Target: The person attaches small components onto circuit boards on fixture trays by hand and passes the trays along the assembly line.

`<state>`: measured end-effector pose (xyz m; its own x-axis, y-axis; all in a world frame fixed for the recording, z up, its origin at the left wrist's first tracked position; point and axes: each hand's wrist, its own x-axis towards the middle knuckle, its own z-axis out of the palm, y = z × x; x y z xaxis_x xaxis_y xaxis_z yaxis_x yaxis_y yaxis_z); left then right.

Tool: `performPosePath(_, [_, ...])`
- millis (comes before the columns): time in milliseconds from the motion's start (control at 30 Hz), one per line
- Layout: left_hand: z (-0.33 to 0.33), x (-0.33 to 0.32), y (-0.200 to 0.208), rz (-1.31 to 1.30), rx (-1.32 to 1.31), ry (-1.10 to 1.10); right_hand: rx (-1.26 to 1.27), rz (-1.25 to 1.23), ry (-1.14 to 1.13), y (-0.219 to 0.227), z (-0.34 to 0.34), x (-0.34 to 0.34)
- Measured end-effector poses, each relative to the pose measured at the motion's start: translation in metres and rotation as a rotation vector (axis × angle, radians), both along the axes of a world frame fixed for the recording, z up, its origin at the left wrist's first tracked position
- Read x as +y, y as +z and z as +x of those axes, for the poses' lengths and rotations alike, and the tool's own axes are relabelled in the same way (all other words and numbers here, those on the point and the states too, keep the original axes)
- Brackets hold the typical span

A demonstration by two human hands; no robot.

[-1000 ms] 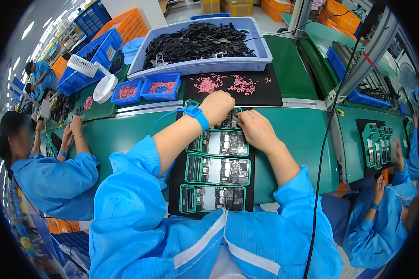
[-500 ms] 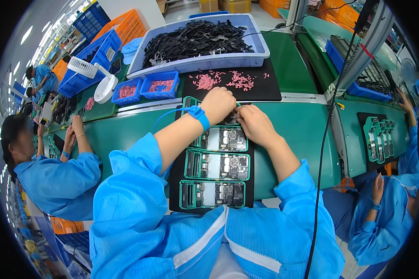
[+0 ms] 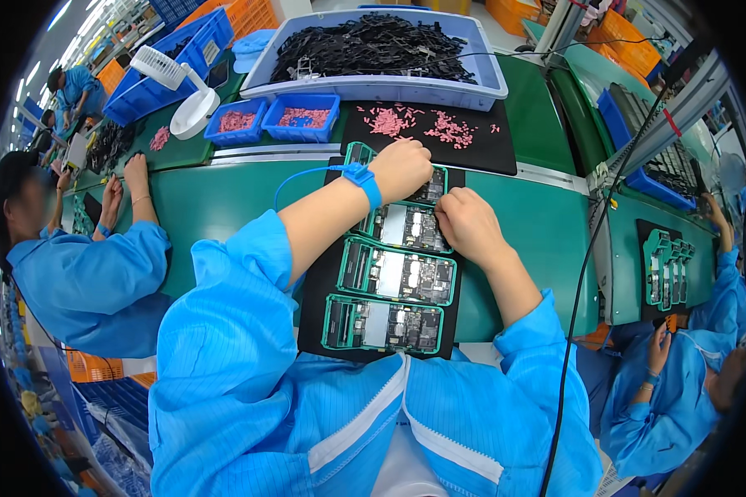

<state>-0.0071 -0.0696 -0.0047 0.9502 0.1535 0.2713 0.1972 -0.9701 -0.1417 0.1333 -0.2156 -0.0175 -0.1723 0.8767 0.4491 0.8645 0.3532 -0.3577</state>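
Note:
Several opened phones in green frames lie in a column on a black mat (image 3: 311,319). Over the farthest phone (image 3: 433,189) is my left hand (image 3: 402,168), fingers curled down; what they hold, if anything, is hidden. A blue wrist strap (image 3: 360,176) with a cord circles that wrist. My right hand (image 3: 471,222) is at the right edge of the second phone (image 3: 398,226), thumb and forefinger pinched together; no object shows between them. Nearer to me lie a third phone (image 3: 414,273) and the nearest phone (image 3: 402,329), circuit boards exposed.
Beyond the phones, small pink pieces (image 3: 452,130) lie on another black mat (image 3: 489,153), beside two blue trays of pink pieces (image 3: 307,118). Behind stands a large bin (image 3: 373,89) of black parts. A white fan (image 3: 195,112) is at left. Co-workers sit on both sides; a black cable hangs at right.
My right hand has come away from my left and moved from the farthest phone to the second one's right edge. My left hand stays over the farthest phone. The view has shifted slightly.

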Motion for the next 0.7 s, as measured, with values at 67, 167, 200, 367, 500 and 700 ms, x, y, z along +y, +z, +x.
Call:
performPosePath(67, [-0.001,0.001,0.0,-0.005,0.003,-0.004,-0.062,0.023,0.034,0.002,0.0,0.001])
performPosePath(167, [0.001,0.0,0.004,-0.031,0.03,0.002,-0.31,-0.006,0.047,0.009,-0.001,0.005])
performPosePath(200, [0.002,-0.001,0.005,-0.054,0.052,0.012,-0.312,-0.008,0.047,0.01,-0.001,0.006])
performPosePath(367, [0.005,0.004,0.009,-0.052,0.074,0.002,-0.439,-0.031,0.124,0.015,0.001,0.005])
performPosePath(500, [0.015,0.022,0.014,-0.311,0.266,0.094,-0.321,0.013,0.124,0.01,0.005,-0.011])
performPosePath(700, [0.043,0.056,0.022,-0.485,0.037,0.207,-0.053,-0.084,0.12,0.019,0.019,-0.003])
